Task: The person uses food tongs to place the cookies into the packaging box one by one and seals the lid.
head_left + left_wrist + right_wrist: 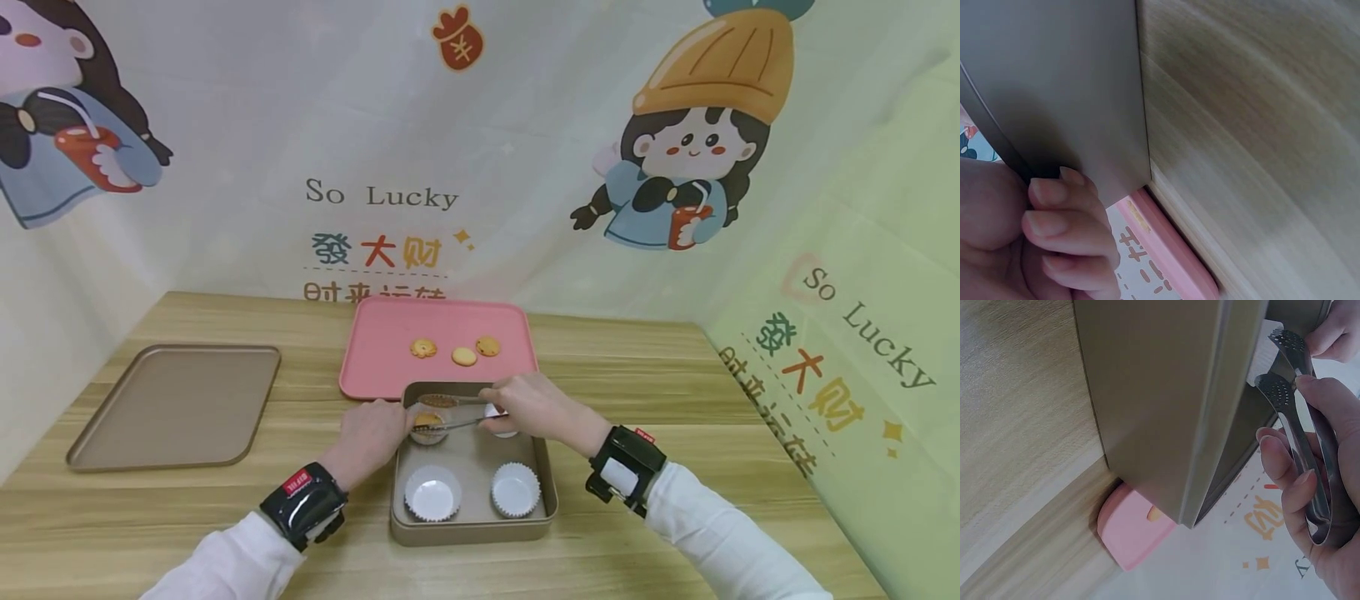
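A deep brown baking pan (472, 531) holds white paper baking cups, one near each corner. My left hand (375, 435) grips the pan's left rim, fingertips (1047, 223) curled against its outer wall. Metal tongs (1300, 447) with perforated ends are in my right hand (534, 407); their ends spread over the far left cup (429, 437). A golden cookie (428, 418) shows in that cup, between the tong ends. My right hand partly covers the far right cup (495, 427). The near left cup (432, 493) and near right cup (515, 490) have nothing in them.
Behind the pan lies a pink tray (375, 337) with a flower-shaped cookie (423, 348), a plain round cookie (463, 357) and a speckled cookie (487, 346). A flat brown tray (180, 408) sits at the left of the wooden table (637, 517). Printed cloth hangs behind.
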`<control>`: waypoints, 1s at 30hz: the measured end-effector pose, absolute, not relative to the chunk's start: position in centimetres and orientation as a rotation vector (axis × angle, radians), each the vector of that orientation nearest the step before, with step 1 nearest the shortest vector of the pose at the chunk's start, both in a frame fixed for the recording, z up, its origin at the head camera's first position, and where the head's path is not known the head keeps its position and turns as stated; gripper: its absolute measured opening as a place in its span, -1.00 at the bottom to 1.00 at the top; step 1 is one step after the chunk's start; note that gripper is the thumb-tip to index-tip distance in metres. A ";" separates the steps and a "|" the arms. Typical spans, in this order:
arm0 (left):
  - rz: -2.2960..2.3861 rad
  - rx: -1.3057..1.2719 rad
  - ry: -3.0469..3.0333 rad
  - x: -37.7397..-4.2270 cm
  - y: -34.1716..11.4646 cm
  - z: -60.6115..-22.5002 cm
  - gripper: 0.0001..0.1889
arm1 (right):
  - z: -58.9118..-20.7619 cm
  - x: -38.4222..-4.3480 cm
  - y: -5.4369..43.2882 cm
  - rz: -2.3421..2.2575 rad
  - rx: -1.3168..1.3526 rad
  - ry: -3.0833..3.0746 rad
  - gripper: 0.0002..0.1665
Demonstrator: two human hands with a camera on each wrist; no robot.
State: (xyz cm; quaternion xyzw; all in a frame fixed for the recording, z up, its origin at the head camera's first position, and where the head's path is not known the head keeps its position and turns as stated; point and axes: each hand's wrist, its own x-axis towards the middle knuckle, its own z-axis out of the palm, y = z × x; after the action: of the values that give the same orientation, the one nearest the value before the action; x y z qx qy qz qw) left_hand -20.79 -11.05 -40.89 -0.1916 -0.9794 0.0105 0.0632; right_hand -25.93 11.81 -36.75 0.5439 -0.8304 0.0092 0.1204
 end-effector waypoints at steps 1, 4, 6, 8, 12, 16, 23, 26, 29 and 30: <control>0.038 -0.580 -2.959 -20.8 -11.0 -40.9 -0.91 | -36.7 -25.9 11.9 0.033 1.589 -2.430 -0.69; 0.036 -0.572 -2.972 -20.8 -10.9 -40.9 -0.92 | -36.3 -25.8 12.5 0.067 1.572 -2.448 -0.69; 0.017 -0.557 -2.980 -20.8 -10.9 -40.9 -0.86 | -35.8 -25.9 13.1 0.097 1.548 -2.471 -0.68; -0.012 -0.537 -2.985 -20.7 -10.8 -40.9 -0.80 | -35.2 -26.1 13.6 0.141 1.502 -2.505 -0.70; -0.047 -0.511 -2.976 -20.7 -10.9 -41.0 -0.76 | -34.2 -27.4 14.4 0.218 1.418 -2.579 -0.76; -0.038 -0.507 -2.991 -20.6 -10.8 -40.9 -0.76 | -33.9 -29.5 14.6 0.214 1.371 -2.626 -0.78; -0.027 -0.502 -3.000 -20.4 -10.8 -40.7 -0.78 | -35.2 -32.7 13.8 0.163 1.256 -2.815 -0.74; -0.010 -0.521 -2.993 -20.4 -10.7 -40.8 -0.80 | -35.7 -33.4 13.6 0.188 1.209 -2.883 -0.77; 0.012 -0.512 -2.985 -20.6 -10.7 -40.9 -0.80 | -36.0 -34.0 13.5 0.181 1.174 -2.920 -0.77; 0.003 -0.503 -2.984 -20.6 -10.8 -40.9 -0.79 | -36.1 -34.2 13.4 0.178 1.163 -2.931 -0.77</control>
State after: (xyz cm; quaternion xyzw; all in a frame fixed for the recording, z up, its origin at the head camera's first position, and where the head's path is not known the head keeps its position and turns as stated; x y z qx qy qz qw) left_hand -20.59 -10.77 -40.85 -0.1660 -0.9844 0.0010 0.0579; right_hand -34.16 13.43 -36.09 0.3683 -0.9280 0.0563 -0.0082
